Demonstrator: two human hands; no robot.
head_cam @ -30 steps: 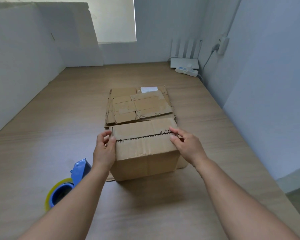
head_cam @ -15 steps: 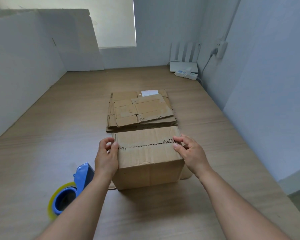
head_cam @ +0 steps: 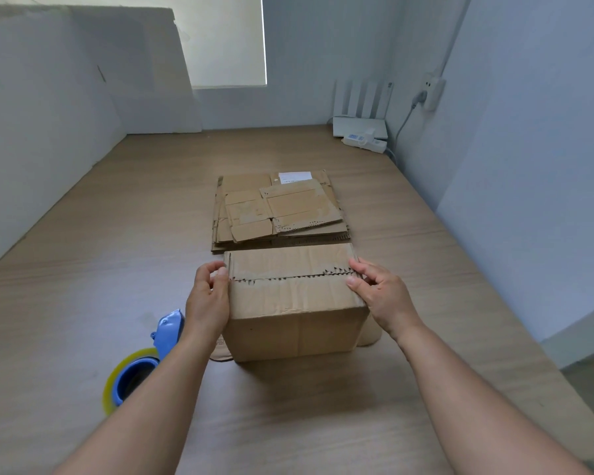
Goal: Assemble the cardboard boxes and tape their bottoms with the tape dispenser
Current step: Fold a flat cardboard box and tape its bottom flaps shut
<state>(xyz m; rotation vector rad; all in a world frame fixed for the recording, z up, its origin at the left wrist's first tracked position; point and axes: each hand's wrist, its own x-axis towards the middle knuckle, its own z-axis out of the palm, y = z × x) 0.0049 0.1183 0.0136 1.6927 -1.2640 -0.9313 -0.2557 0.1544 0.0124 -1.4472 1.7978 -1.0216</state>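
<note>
Cardboard box [head_cam: 295,303] stands upright on the wooden tabletop [head_cam: 117,252], near the person and roughly in the middle. Its two top flaps are folded down and meet in a jagged, untaped seam that runs from left to right. The left grip [head_cam: 208,299], a bare hand, is clamped on the box's upper left edge at the end of that seam, palm against the side wall, thumb at the top rim and fingers curled beside it. The right grip [head_cam: 384,296] is clamped on the opposite end, its thumb lying on the top flap and its fingers bent round the upper right edge. A blue tape dispenser [head_cam: 167,329] lies on the tabletop just to the left of the box, near the left forearm, which hides part of it; its yellowish tape roll [head_cam: 117,382] faces the camera. Just beyond the box lies a stack of flattened cardboard [head_cam: 282,207], with a white label [head_cam: 295,176] on its far side. In the far right corner a white router [head_cam: 360,126] sits against the wall with a power strip [head_cam: 364,142] in front of it. White foam boards [head_cam: 48,97] lean along the left side.
</note>
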